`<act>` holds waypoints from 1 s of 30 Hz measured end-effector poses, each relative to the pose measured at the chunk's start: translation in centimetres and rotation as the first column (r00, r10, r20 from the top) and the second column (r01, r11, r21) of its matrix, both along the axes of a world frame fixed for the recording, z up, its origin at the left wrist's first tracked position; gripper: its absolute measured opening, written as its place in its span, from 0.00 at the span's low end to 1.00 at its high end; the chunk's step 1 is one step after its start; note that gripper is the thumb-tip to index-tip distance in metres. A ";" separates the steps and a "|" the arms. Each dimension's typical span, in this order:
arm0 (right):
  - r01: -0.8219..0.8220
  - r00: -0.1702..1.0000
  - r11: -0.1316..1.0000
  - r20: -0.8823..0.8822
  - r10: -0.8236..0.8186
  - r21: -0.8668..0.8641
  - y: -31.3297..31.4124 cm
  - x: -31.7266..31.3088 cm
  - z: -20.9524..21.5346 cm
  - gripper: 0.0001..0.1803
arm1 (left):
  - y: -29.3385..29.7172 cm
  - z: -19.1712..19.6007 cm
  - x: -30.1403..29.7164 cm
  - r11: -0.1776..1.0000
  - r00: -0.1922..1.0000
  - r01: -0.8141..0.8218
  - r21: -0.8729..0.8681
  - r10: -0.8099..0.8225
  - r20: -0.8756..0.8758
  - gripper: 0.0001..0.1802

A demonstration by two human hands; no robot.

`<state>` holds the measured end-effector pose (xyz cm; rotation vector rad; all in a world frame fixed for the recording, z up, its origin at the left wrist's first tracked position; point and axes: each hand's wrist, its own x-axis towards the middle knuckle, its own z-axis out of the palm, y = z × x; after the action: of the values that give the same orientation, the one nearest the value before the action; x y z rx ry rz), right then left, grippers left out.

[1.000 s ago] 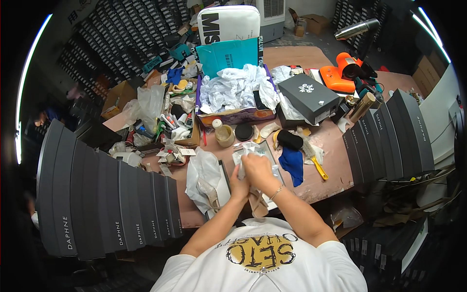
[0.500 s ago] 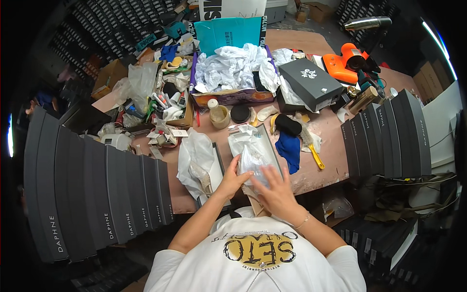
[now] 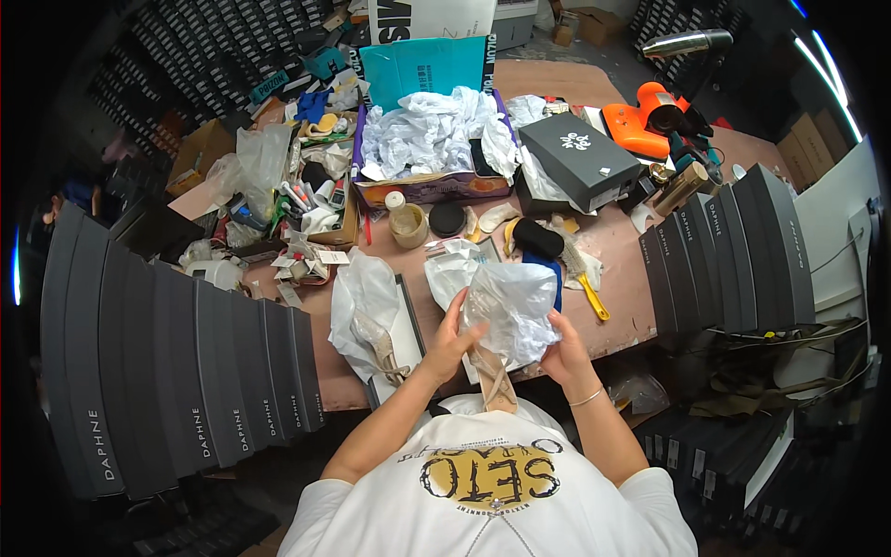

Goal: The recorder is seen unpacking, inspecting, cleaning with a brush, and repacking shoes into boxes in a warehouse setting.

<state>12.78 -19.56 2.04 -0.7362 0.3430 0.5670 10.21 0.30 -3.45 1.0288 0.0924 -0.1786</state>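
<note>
In front of my body, my left hand (image 3: 451, 342) is closed around a beige strappy sandal (image 3: 494, 373), whose strap end points toward my shirt. White tissue paper (image 3: 522, 302) spreads around the sandal's far part and hides it. At the right, my right hand (image 3: 568, 356) pinches the edge of that paper. Beneath lies an open shoe box part (image 3: 487, 249) with more paper at its far end, mostly covered. To the left, another beige sandal (image 3: 376, 342) rests on white tissue (image 3: 360, 288) in a second open box part (image 3: 408, 311).
Dark grey shoe boxes stand in rows at left (image 3: 176, 362) and right (image 3: 724, 251). Behind are a carton of crumpled paper (image 3: 427, 190), a glue jar (image 3: 406, 223), a black round tin (image 3: 447, 219), a yellow-handled brush (image 3: 592, 297) and a dark box (image 3: 580, 158).
The tissue paper has opened out and risen toward the right. My right hand has moved right and closed on its edge. More of the sandal now shows near my shirt.
</note>
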 end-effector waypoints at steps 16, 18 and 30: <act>-0.033 0.828 0.712 0.380 0.413 -0.702 0.2 2.4 -0.7 0.19 | 0.1 2.0 2.2 0.816 0.995 -0.043 0.576 -0.018 0.101 0.35; -0.060 0.798 0.684 0.377 0.470 -0.727 0.1 2.8 -1.8 0.17 | 0.5 2.1 2.3 0.843 0.996 0.020 0.537 -0.065 0.065 0.36; -0.133 0.722 0.711 0.424 0.547 -0.690 -2.1 4.6 1.5 0.13 | 0.3 1.7 2.6 0.770 0.999 -0.039 0.636 0.011 0.048 0.30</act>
<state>17.39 -21.71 3.55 -1.6183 -0.2659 0.5521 12.85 0.58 -1.77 1.7181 0.1337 -0.0987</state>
